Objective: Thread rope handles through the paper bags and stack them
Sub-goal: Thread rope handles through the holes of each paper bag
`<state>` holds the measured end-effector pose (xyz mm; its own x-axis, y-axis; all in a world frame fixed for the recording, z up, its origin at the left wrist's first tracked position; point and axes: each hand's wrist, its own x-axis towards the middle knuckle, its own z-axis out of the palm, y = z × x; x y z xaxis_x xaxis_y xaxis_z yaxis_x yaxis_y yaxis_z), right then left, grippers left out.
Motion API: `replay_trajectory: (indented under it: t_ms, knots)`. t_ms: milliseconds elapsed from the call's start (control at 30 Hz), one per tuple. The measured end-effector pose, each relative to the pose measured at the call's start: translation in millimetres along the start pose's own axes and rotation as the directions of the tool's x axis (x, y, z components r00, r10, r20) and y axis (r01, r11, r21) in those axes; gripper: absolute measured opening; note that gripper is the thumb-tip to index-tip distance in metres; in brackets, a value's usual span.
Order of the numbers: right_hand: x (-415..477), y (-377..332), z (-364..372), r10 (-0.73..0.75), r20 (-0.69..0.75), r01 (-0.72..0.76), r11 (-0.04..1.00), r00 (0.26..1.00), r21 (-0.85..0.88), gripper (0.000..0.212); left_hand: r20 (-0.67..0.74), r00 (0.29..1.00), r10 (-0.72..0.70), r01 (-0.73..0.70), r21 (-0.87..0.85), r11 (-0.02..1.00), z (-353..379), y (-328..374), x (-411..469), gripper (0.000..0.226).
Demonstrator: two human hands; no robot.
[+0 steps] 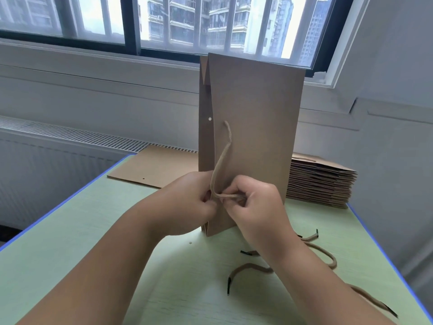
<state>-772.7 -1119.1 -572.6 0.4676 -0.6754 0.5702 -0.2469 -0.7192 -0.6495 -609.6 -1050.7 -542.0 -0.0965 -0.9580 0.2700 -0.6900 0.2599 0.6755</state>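
Note:
A flat brown paper bag (255, 118) stands on edge in the middle of the green table (70, 242), its punched holes facing left. A tan rope handle (223, 156) comes out of one hole and loops down to my hands. My left hand (187, 202) grips the bag's near edge with curled fingers. My right hand (257, 205) pinches the rope's lower end against the bag. A second hole (210, 118) stays bare.
A tall stack of flat bags (321, 181) lies at the back right. One flat bag (154, 167) lies at the back left. Loose ropes with black tips (248, 268) are scattered at the right front, near the table's blue edge (384, 254).

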Motion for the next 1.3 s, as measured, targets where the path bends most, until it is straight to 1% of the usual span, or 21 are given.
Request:
replay_trajectory:
  t_ms: [100,200,267,400,467,567,633,700,800,833,900,1000,1133,1167,1267,1300]
  knots:
    - [0,1,1,-0.039,-0.030,0.038,0.999,0.999,-0.035,0.023,-0.015,1.000,-0.027,0.027,0.009,1.000,-4,0,-1,0.029]
    - [0,2,-1,-0.027,0.001,0.027,0.999,1.000,-0.019,0.026,-0.047,0.997,-0.058,0.061,0.062,0.996,-7,1,-2,0.036]
    - [0,1,-3,-0.010,0.036,0.011,1.000,0.999,-0.013,0.026,-0.043,0.997,-0.062,0.065,0.094,0.993,-9,1,-3,0.042]
    - [1,2,-7,0.004,0.104,-0.006,1.000,0.995,0.017,0.015,-0.039,0.998,-0.044,0.047,0.097,0.994,-13,5,-4,0.061]
    - [0,3,-7,-0.004,0.116,0.004,1.000,0.993,-0.002,0.013,-0.041,0.998,-0.039,0.042,0.091,0.995,-14,5,-5,0.060]
    - [1,3,-7,-0.032,0.126,0.037,0.999,0.992,-0.035,0.015,-0.028,0.999,-0.040,0.041,0.070,0.997,-16,6,-6,0.059]
    - [1,3,-8,-0.030,0.136,0.034,0.999,0.990,-0.023,0.017,-0.040,0.998,-0.048,0.051,0.078,0.996,-15,7,-5,0.057]
    - [0,2,-8,-0.036,0.101,0.034,0.999,0.994,0.016,0.025,-0.051,0.998,-0.042,0.046,0.081,0.996,-12,8,-5,0.048]
    - [-2,-4,-7,-0.022,-0.002,0.022,0.998,1.000,0.054,0.046,-0.052,0.998,-0.023,0.027,0.067,0.997,-8,8,-3,0.031]
    - [-3,-6,-6,-0.012,-0.026,0.014,0.999,1.000,0.053,0.051,-0.042,0.999,-0.010,0.013,0.074,0.997,-7,7,-2,0.026]
    - [-3,-9,-4,0.003,-0.065,0.000,0.998,0.998,0.056,0.056,-0.023,0.999,0.029,-0.026,0.115,0.993,-6,4,-1,0.023]
    - [-3,-11,-4,0.008,-0.117,-0.004,0.999,0.993,0.033,0.058,-0.044,0.997,0.061,-0.053,0.162,0.985,-5,-2,1,0.029]
    - [-4,-12,-1,0.009,-0.126,-0.001,0.998,0.992,0.063,0.051,-0.069,0.997,0.036,-0.025,0.153,0.988,-4,-4,1,0.033]
    - [-4,-11,0,0.011,-0.126,-0.002,0.997,0.992,0.073,0.049,-0.065,0.997,0.042,-0.031,0.161,0.986,-4,-3,1,0.036]
    - [-6,-11,1,0.020,-0.122,-0.007,0.994,0.992,0.109,0.044,-0.045,0.995,0.088,-0.076,0.210,0.975,-5,2,2,0.056]
    - [-6,-12,0,0.025,-0.119,-0.011,0.993,0.993,0.120,0.042,-0.053,0.994,0.099,-0.085,0.226,0.970,-4,3,2,0.058]
